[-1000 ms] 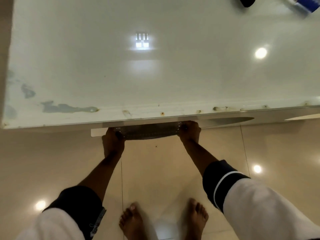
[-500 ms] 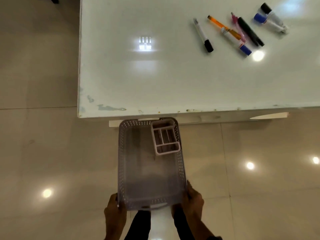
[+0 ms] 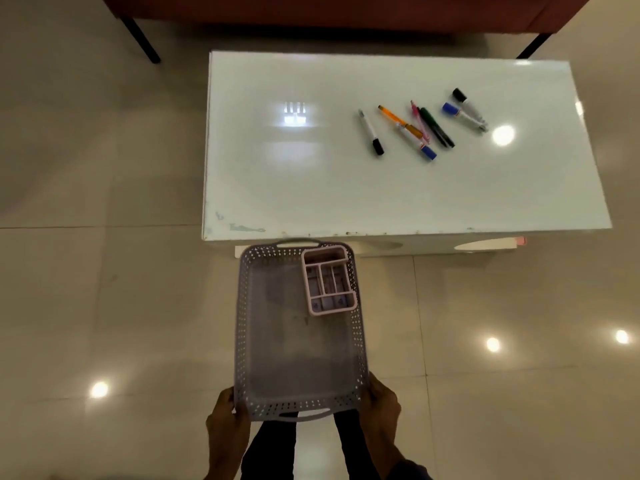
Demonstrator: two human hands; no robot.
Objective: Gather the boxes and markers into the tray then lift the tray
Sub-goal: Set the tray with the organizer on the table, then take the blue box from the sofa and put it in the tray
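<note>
I hold a lilac perforated tray [image 3: 256,341] level in the air in front of the white table [image 3: 311,188]. My left hand [image 3: 227,427] grips its near left corner and my right hand [image 3: 381,407] grips its near right corner. A pink divided box [image 3: 328,280] sits in the tray's far right corner. Several markers lie on the table's right half: a black-capped white marker [image 3: 370,132], an orange marker [image 3: 398,121], a blue-capped marker [image 3: 417,142], a dark green marker [image 3: 437,127], and two short markers [image 3: 465,110] at the far right.
The glossy tiled floor [image 3: 104,306] surrounds the low table. A red-brown piece of furniture on dark legs [image 3: 311,12] stands behind the table. My legs in dark trousers [image 3: 270,448] show below the tray.
The tray came out from under the table edge and now hangs higher in both hands. The view has pulled back and up, showing the whole table and the markers.
</note>
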